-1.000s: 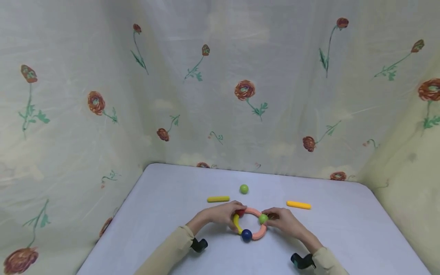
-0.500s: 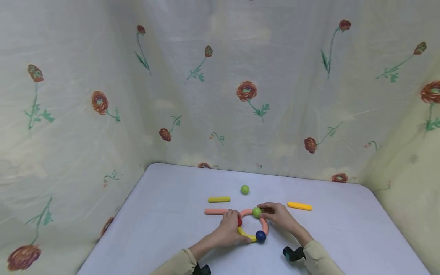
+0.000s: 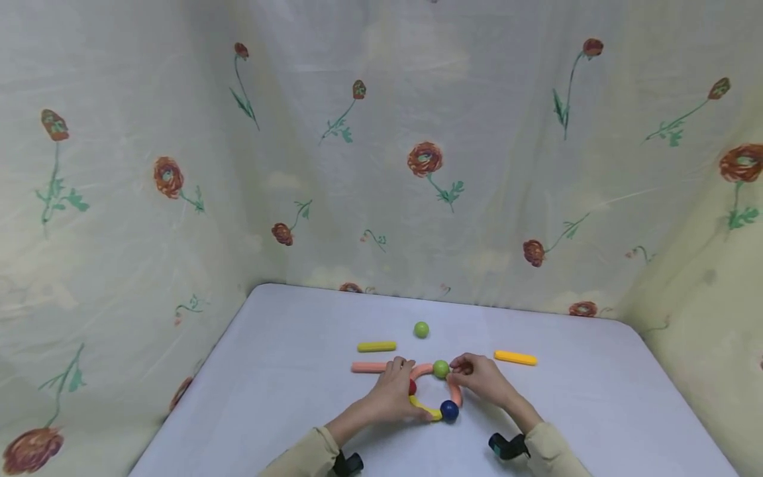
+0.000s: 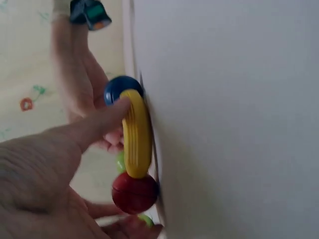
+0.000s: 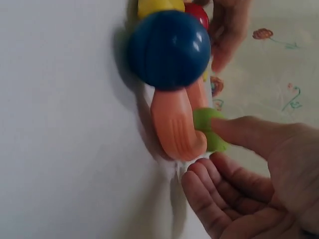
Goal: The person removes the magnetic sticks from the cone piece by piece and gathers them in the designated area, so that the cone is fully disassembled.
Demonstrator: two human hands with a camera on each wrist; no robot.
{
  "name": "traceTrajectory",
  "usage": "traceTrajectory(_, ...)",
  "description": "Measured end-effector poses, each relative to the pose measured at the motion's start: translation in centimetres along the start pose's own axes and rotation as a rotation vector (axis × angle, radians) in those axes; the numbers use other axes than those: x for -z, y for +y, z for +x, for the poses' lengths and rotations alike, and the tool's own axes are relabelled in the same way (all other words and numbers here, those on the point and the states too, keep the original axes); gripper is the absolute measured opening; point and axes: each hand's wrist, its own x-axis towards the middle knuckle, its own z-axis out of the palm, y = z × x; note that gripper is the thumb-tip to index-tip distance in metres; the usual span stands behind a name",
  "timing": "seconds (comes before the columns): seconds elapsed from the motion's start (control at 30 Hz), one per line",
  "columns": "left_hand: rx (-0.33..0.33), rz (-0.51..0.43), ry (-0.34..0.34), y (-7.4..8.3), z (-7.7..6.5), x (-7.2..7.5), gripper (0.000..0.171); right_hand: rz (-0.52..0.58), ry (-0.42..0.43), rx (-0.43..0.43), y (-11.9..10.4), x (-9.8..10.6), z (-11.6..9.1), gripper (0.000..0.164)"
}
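Note:
A ring of toy rods and balls lies on the white table. It joins a yellow curved rod (image 4: 137,134), a red ball (image 4: 134,192), a blue ball (image 3: 450,411), a green ball (image 3: 441,369) and pink curved rods (image 5: 174,122). My left hand (image 3: 390,394) spans the ring's left side, thumb on the yellow rod near the blue ball, fingers past the red ball. On the far right side, my right hand (image 3: 485,381) has thumb and forefinger at the green ball; the other fingers curl loosely. Part of the red ball is hidden in the head view.
A pink straight rod (image 3: 368,367) lies left of the ring, partly behind my left hand. Farther back are a yellow-green rod (image 3: 377,346), a loose green ball (image 3: 421,329) and an orange-yellow rod (image 3: 515,358). A floral curtain (image 3: 381,165) hangs behind the table (image 3: 310,324).
The ring has turned counterclockwise, the blue ball going right and the green ball up and left. My left hand shifted right and nearer, uncovering the pink straight rod. The right hand moved slightly.

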Motion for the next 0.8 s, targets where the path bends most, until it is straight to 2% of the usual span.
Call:
traceTrajectory(0.13,-0.042,-0.007,-0.035,-0.6,0.6,0.1,0.104,-0.015,0.027,-0.056,-0.2,-0.5,-0.4,0.021)
traceTrajectory(0.3,-0.039,-0.049,-0.070,-0.8,0.8,0.0,0.102,-0.020,0.068,-0.111,0.0,-1.0,-0.7,0.022)
traceTrajectory(0.43,-0.021,-0.068,-0.072,-0.8,0.9,0.0,0.102,-0.001,0.101,-0.127,0.1,-1.5,-1.1,0.026)
traceTrajectory(0.6,-0.019,-0.076,-0.066,-0.7,0.7,0.0,0.102,0.035,0.205,-0.137,0.1,-2.3,-1.4,0.027)
traceTrajectory(0.8,-0.022,-0.080,-0.056,-0.5,0.5,0.1,0.101,0.058,0.277,-0.198,-0.6,-2.9,-1.7,0.027)
